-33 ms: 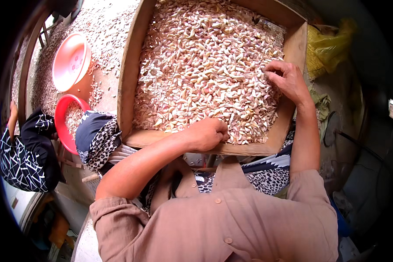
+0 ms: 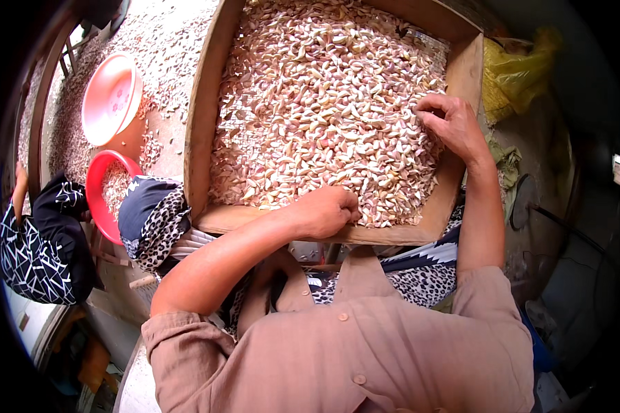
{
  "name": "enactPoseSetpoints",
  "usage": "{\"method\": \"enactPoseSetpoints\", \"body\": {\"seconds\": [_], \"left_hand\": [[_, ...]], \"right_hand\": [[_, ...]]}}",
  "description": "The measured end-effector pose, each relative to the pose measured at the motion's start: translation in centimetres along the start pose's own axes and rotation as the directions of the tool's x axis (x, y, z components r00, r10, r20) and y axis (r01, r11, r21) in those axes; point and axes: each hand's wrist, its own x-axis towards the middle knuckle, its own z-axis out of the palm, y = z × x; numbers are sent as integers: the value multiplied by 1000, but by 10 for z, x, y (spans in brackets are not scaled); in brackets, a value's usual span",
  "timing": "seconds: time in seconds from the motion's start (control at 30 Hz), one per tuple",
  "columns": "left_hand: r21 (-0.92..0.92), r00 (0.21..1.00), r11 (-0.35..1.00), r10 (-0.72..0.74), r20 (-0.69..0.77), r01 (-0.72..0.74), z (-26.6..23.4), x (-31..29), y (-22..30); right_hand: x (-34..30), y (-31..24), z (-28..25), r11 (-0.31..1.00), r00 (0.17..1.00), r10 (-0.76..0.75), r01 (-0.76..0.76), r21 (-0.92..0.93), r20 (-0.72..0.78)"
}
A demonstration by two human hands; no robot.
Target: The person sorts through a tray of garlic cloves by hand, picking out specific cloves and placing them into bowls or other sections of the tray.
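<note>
Pale, pink-tinged garlic cloves [image 2: 337, 110] cover most of a large wooden-framed tray [image 2: 198, 124] with a mesh bottom. At the tray's near side my left hand [image 2: 329, 212] rests on the cloves with its fingers curled in. Whatever those fingers hold, if anything, is hidden. My right hand [image 2: 456, 127] is over the cloves by the right side of the frame, thumb and forefinger brought together in a pinch. Anything between these fingertips is too small to make out.
Left of the tray are a pink basin [image 2: 110, 100] and a red basin [image 2: 98, 199] holding cloves. More cloves [image 2: 165, 41] lie spread behind. Another person in a black-and-white patterned top [image 2: 38, 251] is at far left. A yellow plastic bag [image 2: 520, 72] lies right of the tray.
</note>
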Motion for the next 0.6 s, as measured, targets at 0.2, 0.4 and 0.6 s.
{"method": "enactPoseSetpoints", "body": {"seconds": [0.2,0.4,0.6], "left_hand": [[-49,999,998,34,13,-34,0,0,0],[-85,996,993,77,-52,-81,3,-2,-3],[-67,999,997,43,23,-42,0,-1,-1]], "right_hand": [[9,7,7,968,996,-60,41,248,70],[1,-13,7,971,948,-158,98,218,278],[-4,-18,31,946,931,-276,307,-106,239]]}}
